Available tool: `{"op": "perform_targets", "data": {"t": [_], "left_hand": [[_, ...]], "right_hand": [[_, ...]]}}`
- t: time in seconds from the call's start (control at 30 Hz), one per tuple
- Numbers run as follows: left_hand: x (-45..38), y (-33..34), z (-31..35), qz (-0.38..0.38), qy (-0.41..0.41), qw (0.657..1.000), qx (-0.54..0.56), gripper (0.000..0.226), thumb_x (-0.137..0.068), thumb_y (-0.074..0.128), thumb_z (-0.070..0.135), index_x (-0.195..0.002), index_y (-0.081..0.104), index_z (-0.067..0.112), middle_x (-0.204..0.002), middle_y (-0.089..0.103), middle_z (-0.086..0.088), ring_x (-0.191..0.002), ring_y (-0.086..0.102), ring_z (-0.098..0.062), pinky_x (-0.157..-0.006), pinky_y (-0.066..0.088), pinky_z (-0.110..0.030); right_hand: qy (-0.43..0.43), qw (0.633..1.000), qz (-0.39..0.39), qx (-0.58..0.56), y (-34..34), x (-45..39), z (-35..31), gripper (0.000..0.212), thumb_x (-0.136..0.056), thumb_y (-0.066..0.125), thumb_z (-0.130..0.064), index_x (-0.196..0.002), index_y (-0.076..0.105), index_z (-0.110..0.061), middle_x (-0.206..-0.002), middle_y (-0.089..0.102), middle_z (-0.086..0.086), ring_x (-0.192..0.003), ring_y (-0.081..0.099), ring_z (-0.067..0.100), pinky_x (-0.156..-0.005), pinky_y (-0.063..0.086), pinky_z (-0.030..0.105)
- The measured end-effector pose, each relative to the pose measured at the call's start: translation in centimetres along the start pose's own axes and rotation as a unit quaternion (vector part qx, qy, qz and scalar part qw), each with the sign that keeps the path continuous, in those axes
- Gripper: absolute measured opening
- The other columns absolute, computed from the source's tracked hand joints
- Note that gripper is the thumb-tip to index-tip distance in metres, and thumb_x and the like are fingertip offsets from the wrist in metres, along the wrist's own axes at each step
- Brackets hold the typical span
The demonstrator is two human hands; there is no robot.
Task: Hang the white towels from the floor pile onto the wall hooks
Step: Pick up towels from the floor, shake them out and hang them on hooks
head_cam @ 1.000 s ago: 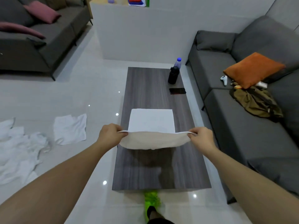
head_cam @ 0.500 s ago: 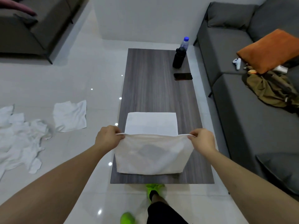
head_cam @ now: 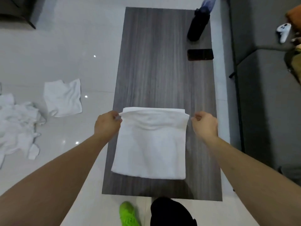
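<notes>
Head view, left hand (head_cam: pixel 107 123) pinching towel (head_cam: pixel 151 144) corner, table (head_cam: pixel 164 62) edge

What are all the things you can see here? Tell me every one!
Towel on table: 1, white, near end of the table, on another folded towel whose far edge peeks out.
Flat towel: 1, white, on floor left of the table.
Towel pile: 1, white, crumpled at the floor's far left.
Table: 1, grey wood.
Bottle: 1, dark, far right of the table.
Phone: 1, black, near the bottle.
Sofa: 1, grey, right.
Controller: 1, white, on the sofa.
Shoe: 1, green, bottom.
Left hand: pinches the towel's corner.
Right hand: beside the other corner, fingers curled.
</notes>
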State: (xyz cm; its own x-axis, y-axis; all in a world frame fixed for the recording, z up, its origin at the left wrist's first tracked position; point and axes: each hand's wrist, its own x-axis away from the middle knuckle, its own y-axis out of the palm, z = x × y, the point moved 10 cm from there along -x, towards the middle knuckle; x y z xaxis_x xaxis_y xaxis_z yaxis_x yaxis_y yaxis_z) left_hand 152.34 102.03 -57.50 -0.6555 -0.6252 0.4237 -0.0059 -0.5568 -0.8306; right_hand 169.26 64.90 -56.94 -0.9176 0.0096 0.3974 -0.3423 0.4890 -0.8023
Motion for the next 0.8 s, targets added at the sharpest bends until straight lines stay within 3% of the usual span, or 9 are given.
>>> {"op": "perform_targets", "data": {"t": [0.13, 0.2, 0.27, 0.43, 0.53, 0.67, 0.8], "left_hand": [[2.0, 4.0, -2.7, -0.056, -0.036, 0.998, -0.003, 0.032, -0.089, 0.06, 0.033, -0.118, 0.066, 0.023, -0.109, 0.068, -0.002, -0.088, 0.06, -0.021, -0.079, 0.046, -0.028], [3.0, 6.7, -4.1, -0.087, -0.034, 0.995, -0.02, 0.028, -0.09, 0.061, 0.033, -0.115, 0.067, 0.023, -0.11, 0.069, 0.001, -0.091, 0.061, -0.019, -0.079, 0.046, -0.026], [4.9, 10.4, -6.0, -0.132, -0.033, 0.99, -0.034, 0.021, -0.089, 0.062, 0.029, -0.108, 0.07, 0.024, -0.107, 0.07, 0.003, -0.094, 0.061, -0.017, -0.079, 0.045, -0.025], [9.9, 18.2, -8.2, -0.226, 0.065, 0.964, -0.123, 0.02, -0.088, 0.06, 0.024, -0.106, 0.07, 0.022, -0.106, 0.064, 0.0, -0.101, 0.057, -0.021, -0.079, 0.046, -0.031], [12.1, 21.3, -8.4, -0.244, 0.156, 0.938, -0.189, 0.026, -0.082, 0.062, 0.016, -0.107, 0.067, 0.012, -0.109, 0.061, -0.009, -0.102, 0.054, -0.03, -0.075, 0.048, -0.039], [13.2, 22.7, -8.6, -0.206, 0.228, 0.926, -0.221, 0.02, -0.06, 0.064, -0.003, -0.079, 0.06, 0.002, -0.083, 0.056, -0.016, -0.074, 0.054, -0.037, -0.053, 0.038, -0.035], [12.9, 23.4, -8.6, -0.154, 0.257, 0.924, -0.239, 0.018, -0.056, 0.067, -0.009, -0.067, 0.056, 0.001, -0.075, 0.053, -0.017, -0.066, 0.052, -0.036, -0.055, 0.026, -0.033]], "right_hand": [[0.014, 0.998, -0.056, 0.003, 3.2, 2.1, 2.8, 0.023, -0.092, 0.06, -0.015, -0.111, 0.07, -0.008, -0.106, 0.072, 0.009, -0.098, 0.065, 0.028, -0.08, 0.046, 0.024], [0.009, 0.994, -0.104, 0.026, 6.5, 3.7, 4.6, 0.024, -0.094, 0.059, -0.013, -0.115, 0.07, -0.007, -0.111, 0.071, 0.01, -0.1, 0.065, 0.026, -0.089, 0.049, 0.028], [-0.005, 0.983, -0.168, 0.069, 11.1, 6.3, 6.7, 0.023, -0.094, 0.059, -0.014, -0.114, 0.07, -0.01, -0.11, 0.072, 0.007, -0.096, 0.066, 0.023, -0.089, 0.051, 0.028], [-0.09, 0.947, -0.273, 0.146, 20.8, 13.5, 9.3, 0.024, -0.094, 0.058, -0.024, -0.115, 0.068, -0.019, -0.109, 0.069, 0.002, -0.098, 0.063, 0.02, -0.088, 0.051, 0.03], [-0.16, 0.931, -0.272, 0.182, 24.0, 16.0, 9.5, 0.025, -0.092, 0.06, -0.026, -0.115, 0.065, -0.016, -0.112, 0.063, 0.004, -0.103, 0.056, 0.022, -0.089, 0.05, 0.035], [-0.216, 0.92, -0.229, 0.232, 25.2, 16.5, 10.5, 0.023, -0.084, 0.066, -0.017, -0.107, 0.065, -0.012, -0.11, 0.06, 0.006, -0.097, 0.052, 0.026, -0.08, 0.049, 0.039], [-0.255, 0.927, -0.161, 0.224, 25.0, 16.3, 10.1, 0.021, -0.071, 0.069, 0.003, -0.089, 0.07, -0.006, -0.096, 0.064, 0.011, -0.083, 0.056, 0.031, -0.064, 0.047, 0.037]]}}
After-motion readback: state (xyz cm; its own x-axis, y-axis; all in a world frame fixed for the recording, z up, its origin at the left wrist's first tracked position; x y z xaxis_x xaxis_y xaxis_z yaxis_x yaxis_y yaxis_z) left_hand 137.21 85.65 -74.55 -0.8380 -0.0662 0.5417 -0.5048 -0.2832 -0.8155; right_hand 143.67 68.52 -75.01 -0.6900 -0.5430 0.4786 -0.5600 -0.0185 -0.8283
